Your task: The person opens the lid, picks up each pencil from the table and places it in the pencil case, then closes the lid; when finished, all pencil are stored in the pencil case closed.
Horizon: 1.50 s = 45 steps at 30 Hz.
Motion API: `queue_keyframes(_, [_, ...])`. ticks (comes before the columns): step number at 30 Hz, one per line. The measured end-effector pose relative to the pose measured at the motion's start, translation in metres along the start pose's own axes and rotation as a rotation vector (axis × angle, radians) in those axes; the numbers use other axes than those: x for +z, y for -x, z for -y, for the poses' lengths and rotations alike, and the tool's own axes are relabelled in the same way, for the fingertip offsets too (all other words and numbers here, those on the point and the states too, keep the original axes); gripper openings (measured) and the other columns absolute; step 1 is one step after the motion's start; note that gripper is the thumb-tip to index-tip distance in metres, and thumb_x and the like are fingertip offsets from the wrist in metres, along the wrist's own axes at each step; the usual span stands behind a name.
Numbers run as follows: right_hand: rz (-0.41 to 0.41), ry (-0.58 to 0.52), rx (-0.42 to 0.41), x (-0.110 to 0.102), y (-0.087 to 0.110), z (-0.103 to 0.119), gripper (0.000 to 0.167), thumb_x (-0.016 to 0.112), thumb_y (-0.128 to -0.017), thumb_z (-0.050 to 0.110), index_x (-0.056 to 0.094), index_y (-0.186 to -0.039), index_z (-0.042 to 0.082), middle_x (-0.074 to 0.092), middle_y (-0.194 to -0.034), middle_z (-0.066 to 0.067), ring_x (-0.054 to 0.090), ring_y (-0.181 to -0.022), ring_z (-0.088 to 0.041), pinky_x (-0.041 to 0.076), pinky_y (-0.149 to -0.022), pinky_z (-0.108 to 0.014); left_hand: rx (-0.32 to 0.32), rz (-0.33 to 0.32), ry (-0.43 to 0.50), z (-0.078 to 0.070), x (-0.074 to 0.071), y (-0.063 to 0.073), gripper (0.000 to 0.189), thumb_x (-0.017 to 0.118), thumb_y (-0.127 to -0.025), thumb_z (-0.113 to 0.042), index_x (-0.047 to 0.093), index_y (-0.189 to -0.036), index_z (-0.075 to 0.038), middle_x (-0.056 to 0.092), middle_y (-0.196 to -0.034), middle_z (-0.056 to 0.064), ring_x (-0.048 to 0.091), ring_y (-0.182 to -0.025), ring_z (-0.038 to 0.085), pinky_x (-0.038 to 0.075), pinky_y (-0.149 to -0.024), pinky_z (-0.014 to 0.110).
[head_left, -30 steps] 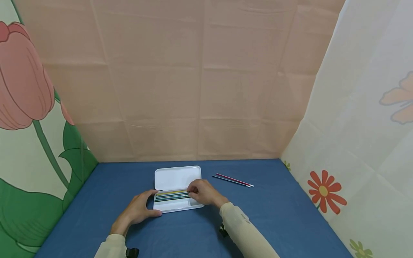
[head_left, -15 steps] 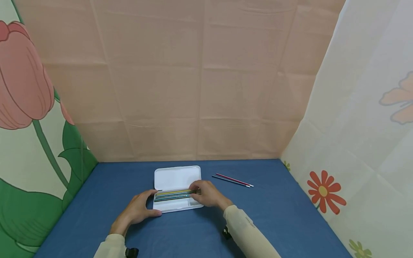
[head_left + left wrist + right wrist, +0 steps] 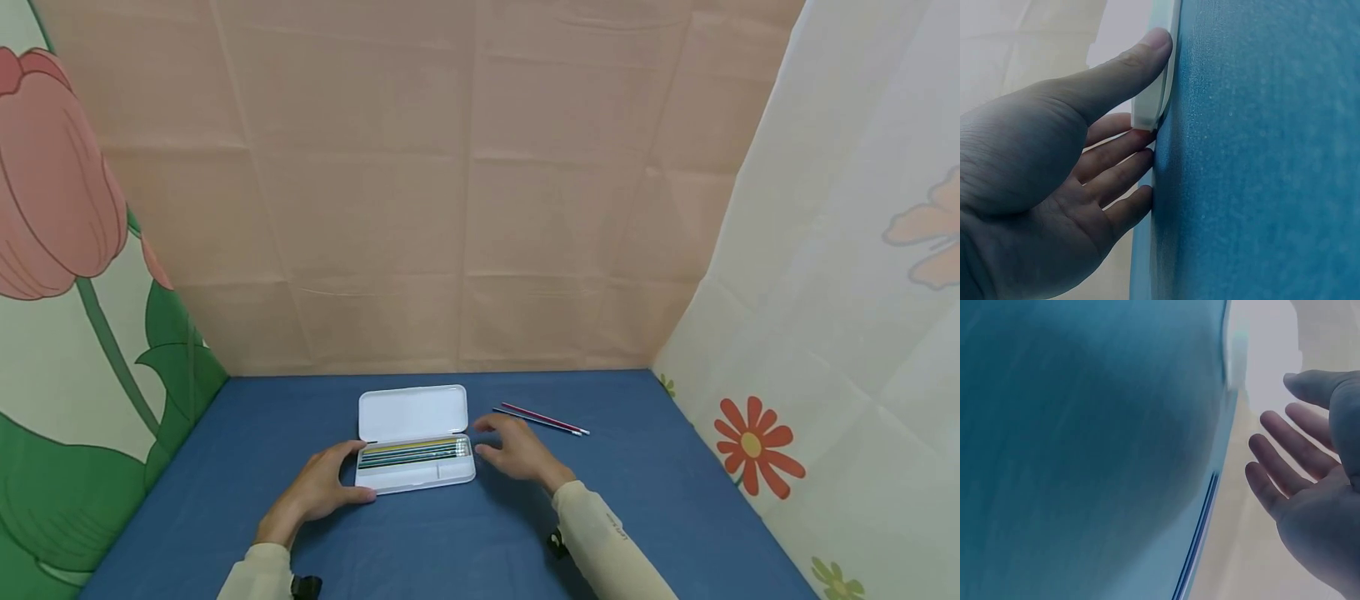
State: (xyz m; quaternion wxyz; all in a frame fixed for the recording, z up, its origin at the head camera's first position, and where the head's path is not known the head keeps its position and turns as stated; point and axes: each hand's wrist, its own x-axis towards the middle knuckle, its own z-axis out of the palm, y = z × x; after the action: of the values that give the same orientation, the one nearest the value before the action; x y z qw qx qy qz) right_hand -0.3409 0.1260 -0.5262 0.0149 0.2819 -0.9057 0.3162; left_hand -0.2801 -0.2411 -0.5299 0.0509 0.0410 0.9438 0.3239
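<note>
A white pencil case (image 3: pixel 397 481) lies on the blue cloth with its lid (image 3: pixel 412 412) tipped back behind it. Inside its rear part, several slim pencils (image 3: pixel 412 454) in yellow, teal and dark green lie side by side, pale ends to the right. My left hand (image 3: pixel 318 483) holds the case's left end, thumb at the front edge and fingers toward the rear corner; the left wrist view has the thumb (image 3: pixel 1147 56) on the wall. Just right of the case, my right hand (image 3: pixel 517 450) hovers with loosely bent fingers and nothing in them.
Two more pencils, a red one (image 3: pixel 543 417) and a dark one beside it, lie on the blue cloth (image 3: pixel 420 550) behind the right hand. A tan backdrop (image 3: pixel 465 208) rises at the back, with flower-printed sheets on both sides.
My right hand has let go of the pencils in the case and moved right, off its right end, uncovering their pale ends. The left hand has stayed put.
</note>
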Motion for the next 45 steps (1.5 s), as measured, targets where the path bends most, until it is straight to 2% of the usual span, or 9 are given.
queue_keyframes(8, [-0.056, 0.038, 0.065, -0.023, 0.021, -0.036, 0.038, 0.078, -0.107, 0.013, 0.073, -0.141, -0.001, 0.077, -0.140, -0.016, 0.074, -0.133, -0.037, 0.060, -0.114, -0.062, -0.008, 0.000, -0.005, 0.002, -0.001, 0.001, 0.101, 0.104, -0.081, -0.039, 0.056, -0.162, -0.002, 0.052, -0.170, 0.032, 0.047, -0.158, 0.059, 0.041, -0.127, 0.079])
queue_keyframes(16, [-0.092, 0.050, 0.165, -0.041, 0.030, -0.059, 0.040, 0.078, -0.108, 0.014, 0.072, -0.144, 0.000, 0.076, -0.144, -0.018, 0.071, -0.138, -0.041, 0.058, -0.117, -0.064, -0.015, 0.000, -0.012, 0.004, 0.000, 0.001, 0.102, 0.104, -0.081, -0.041, 0.055, -0.162, -0.002, 0.051, -0.170, 0.032, 0.046, -0.158, 0.059, 0.040, -0.127, 0.079])
queue_keyframes(21, [-0.114, 0.058, 0.216, -0.049, 0.032, -0.069, 0.040, 0.077, -0.108, 0.013, 0.072, -0.145, -0.001, 0.076, -0.144, -0.020, 0.071, -0.137, -0.042, 0.059, -0.115, -0.065, -0.018, 0.001, -0.017, 0.005, 0.001, 0.000, 0.103, 0.104, -0.081, -0.041, 0.055, -0.162, -0.002, 0.051, -0.170, 0.032, 0.046, -0.158, 0.060, 0.041, -0.126, 0.079])
queue_keyframes(27, [-0.127, 0.077, 0.228, -0.052, 0.032, -0.079, 0.040, 0.078, -0.108, 0.012, 0.072, -0.144, -0.002, 0.076, -0.142, -0.021, 0.073, -0.133, -0.042, 0.061, -0.113, -0.063, -0.017, 0.000, -0.019, 0.003, 0.001, -0.001, 0.103, 0.104, -0.081, -0.040, 0.055, -0.162, -0.002, 0.052, -0.170, 0.032, 0.047, -0.157, 0.059, 0.041, -0.127, 0.079])
queue_keyframes(36, [-0.110, 0.073, 0.284, -0.053, 0.031, -0.087, 0.038, 0.077, -0.108, 0.012, 0.072, -0.144, -0.001, 0.077, -0.142, -0.020, 0.074, -0.132, -0.040, 0.061, -0.113, -0.062, -0.012, 0.001, -0.020, 0.003, 0.001, 0.000, 0.102, 0.104, -0.081, -0.041, 0.056, -0.162, -0.002, 0.052, -0.169, 0.032, 0.047, -0.157, 0.059, 0.041, -0.126, 0.080])
queue_keyframes(41, [-0.102, 0.079, 0.309, -0.052, 0.031, -0.091, 0.036, 0.078, -0.107, 0.012, 0.074, -0.141, 0.001, 0.078, -0.138, -0.017, 0.074, -0.129, -0.036, 0.062, -0.111, -0.059, -0.009, -0.001, -0.010, 0.002, 0.001, -0.001, 0.101, 0.104, -0.081, -0.039, 0.056, -0.162, -0.003, 0.052, -0.170, 0.031, 0.047, -0.158, 0.058, 0.040, -0.127, 0.079])
queue_keyframes(45, [-0.102, 0.094, 0.309, -0.051, 0.030, -0.093, 0.032, 0.079, -0.106, 0.010, 0.077, -0.136, 0.002, 0.080, -0.130, -0.015, 0.076, -0.120, -0.033, 0.065, -0.104, -0.056, -0.008, 0.000, 0.001, 0.003, 0.001, -0.001, 0.100, 0.104, -0.081, -0.038, 0.056, -0.162, -0.002, 0.053, -0.170, 0.031, 0.047, -0.158, 0.057, 0.040, -0.128, 0.078])
